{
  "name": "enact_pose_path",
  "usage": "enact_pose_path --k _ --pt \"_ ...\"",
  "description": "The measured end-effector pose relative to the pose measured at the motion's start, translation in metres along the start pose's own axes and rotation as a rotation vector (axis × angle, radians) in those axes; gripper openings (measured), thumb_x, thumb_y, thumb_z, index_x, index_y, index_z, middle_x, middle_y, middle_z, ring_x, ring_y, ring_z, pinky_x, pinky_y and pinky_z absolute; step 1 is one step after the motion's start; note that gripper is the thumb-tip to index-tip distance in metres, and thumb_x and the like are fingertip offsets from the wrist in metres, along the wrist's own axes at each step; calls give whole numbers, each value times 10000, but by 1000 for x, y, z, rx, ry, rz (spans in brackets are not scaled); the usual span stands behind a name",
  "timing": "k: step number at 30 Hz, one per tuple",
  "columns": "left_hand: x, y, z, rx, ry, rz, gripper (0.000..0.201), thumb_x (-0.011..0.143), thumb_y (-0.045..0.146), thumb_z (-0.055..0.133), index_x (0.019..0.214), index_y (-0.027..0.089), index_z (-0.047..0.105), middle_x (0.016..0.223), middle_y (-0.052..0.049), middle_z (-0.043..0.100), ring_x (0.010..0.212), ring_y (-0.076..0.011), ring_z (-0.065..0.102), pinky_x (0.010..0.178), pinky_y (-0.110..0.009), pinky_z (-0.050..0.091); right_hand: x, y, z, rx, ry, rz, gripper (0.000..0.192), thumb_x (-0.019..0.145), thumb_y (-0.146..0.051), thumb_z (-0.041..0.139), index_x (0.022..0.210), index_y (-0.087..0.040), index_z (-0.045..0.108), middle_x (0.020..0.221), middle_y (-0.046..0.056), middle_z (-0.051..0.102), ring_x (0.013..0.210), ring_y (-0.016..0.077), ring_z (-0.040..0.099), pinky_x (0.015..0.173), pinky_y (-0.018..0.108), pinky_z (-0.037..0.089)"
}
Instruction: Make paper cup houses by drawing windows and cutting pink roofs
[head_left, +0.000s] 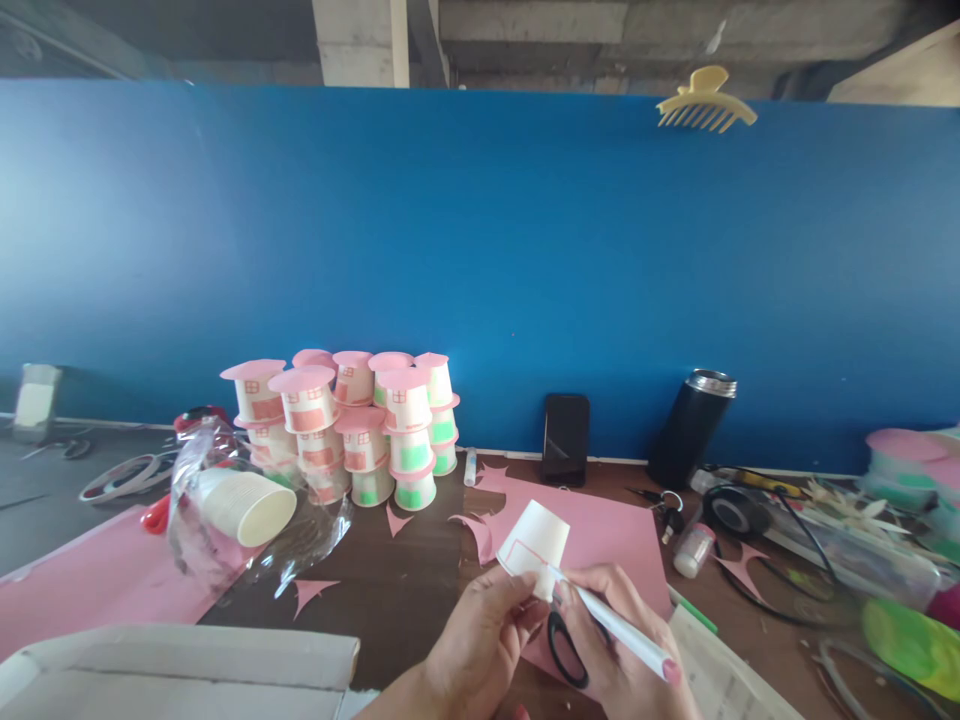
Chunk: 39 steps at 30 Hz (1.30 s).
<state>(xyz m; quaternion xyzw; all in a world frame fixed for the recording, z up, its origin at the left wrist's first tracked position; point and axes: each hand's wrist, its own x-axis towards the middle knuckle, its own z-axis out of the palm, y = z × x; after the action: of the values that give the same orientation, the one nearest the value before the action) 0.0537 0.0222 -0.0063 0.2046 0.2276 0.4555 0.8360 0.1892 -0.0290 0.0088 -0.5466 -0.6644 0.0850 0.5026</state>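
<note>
White tapered paper cup (546, 528): held above brown bench (397, 575) by my left fingers (504, 594); my right fingers (600, 582) grip a slim white marker (624, 630). Outlining appears underway; next stroke likely needs steadiness.

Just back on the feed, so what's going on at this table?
A person's left hand holds a white paper cup while the right hand holds a marker, its tip at the cup's side. Part of a reddish outline shows there. Stacked decorated cups with pink tops stand by the blue wall.
</note>
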Motion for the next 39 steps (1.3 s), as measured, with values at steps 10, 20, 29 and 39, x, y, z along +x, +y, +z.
enact_pose_path --k 10,20,29,39 --pt "0 3 1 4 -1 4 46 747 104 691 770 76 720 762 -71 688 718 -117 596 715 -233 459 0 2 0 -21 -10 -2 72 914 -275 519 902 -223 567 704 -18 634 559 124 623 552 203 506" --pt "-1 2 1 1 21 -5 74 724 120 722 781 72 722 787 -83 697 734 -126 606 725 -233 469 0 3 0 -41 -11 -21 65 915 -267 518 907 -223 565 725 -4 641 581 134 632 569 214 515" --pt "1 2 -1 7 26 7 67 743 115 698 790 77 725 805 -82 701 750 -126 615 727 -230 479 -1 2 1 -49 -18 -17 60 914 -265 520 897 -222 558 701 -19 629 548 124 624 546 206 508" --pt "-1 3 0 16 15 -1 62 741 122 705 781 81 728 795 -75 692 742 -119 606 726 -223 470 -1 1 1 -49 -21 -13 83 922 -284 505 895 -224 556 704 -7 633 552 127 626 548 205 518"
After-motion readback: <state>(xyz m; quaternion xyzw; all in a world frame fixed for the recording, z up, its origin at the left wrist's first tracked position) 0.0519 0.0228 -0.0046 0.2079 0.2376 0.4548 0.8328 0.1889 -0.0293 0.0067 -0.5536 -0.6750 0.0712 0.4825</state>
